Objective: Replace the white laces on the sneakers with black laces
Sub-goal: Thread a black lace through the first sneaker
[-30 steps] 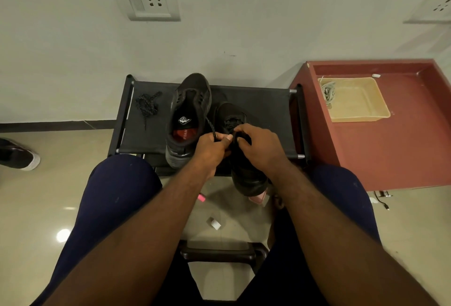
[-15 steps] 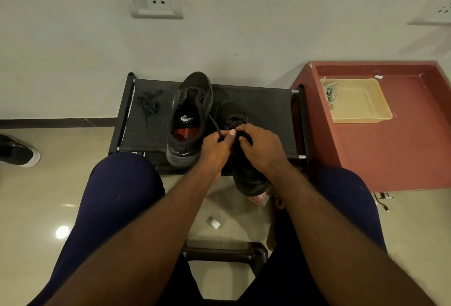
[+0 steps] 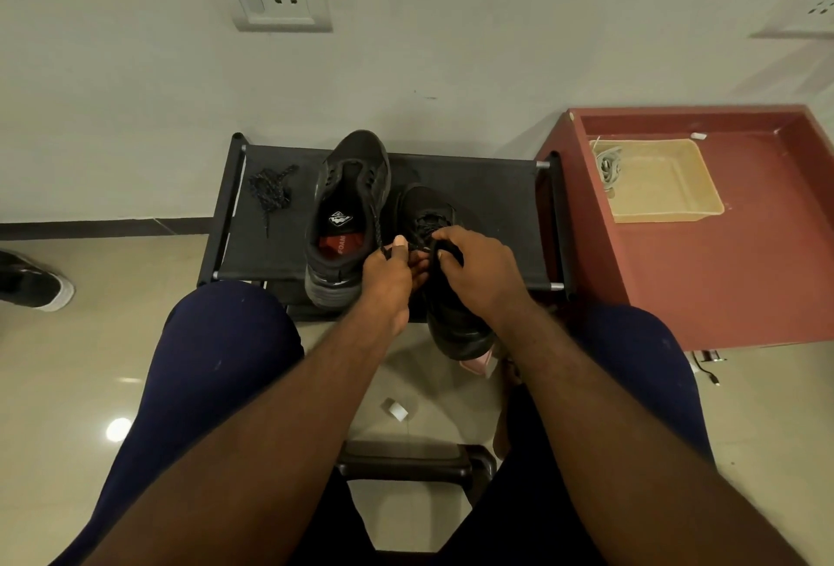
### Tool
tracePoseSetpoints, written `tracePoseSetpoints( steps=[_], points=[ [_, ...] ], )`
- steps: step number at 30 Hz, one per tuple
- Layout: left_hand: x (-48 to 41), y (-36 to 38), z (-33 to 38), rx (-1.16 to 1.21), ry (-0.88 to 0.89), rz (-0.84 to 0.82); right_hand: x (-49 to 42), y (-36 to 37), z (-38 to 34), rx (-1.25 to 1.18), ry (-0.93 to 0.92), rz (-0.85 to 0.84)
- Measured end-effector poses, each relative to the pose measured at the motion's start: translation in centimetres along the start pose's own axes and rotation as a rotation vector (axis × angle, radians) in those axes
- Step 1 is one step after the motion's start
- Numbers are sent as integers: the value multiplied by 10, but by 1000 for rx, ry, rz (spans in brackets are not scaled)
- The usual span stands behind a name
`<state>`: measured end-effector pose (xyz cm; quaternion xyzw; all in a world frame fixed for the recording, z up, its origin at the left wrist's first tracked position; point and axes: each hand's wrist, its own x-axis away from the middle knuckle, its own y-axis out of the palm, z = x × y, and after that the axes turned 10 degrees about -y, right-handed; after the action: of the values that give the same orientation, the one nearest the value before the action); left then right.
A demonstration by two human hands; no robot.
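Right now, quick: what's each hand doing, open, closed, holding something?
Left hand: closed, pinching the black lace.
Right hand: closed, fingers curled round the black lace over the near sneaker.

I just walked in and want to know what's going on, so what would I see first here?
The left hand and right hand, in the middle, pinch a black lace over a black shoe at the front of a low black rack. A second shoe stands beside it, with a spare lace bundle further left. On the red table at the right, a tan tray holds pale laces.
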<state>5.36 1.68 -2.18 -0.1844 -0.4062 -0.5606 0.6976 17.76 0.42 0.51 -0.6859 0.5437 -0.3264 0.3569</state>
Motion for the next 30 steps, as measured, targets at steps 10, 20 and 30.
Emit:
tracePoseSetpoints(
  steps=[10, 20, 30],
  points=[
    [0, -4, 1, -428, 211, -9, 1, 0, -1, -31, 9, -7],
    [7, 2, 4, 155, -50, 4, 1, 0, -2, -32, 24, 6],
    [12, -2, 2, -290, 211, 20, 3, -2, -2, -58, 36, -8]
  ],
)
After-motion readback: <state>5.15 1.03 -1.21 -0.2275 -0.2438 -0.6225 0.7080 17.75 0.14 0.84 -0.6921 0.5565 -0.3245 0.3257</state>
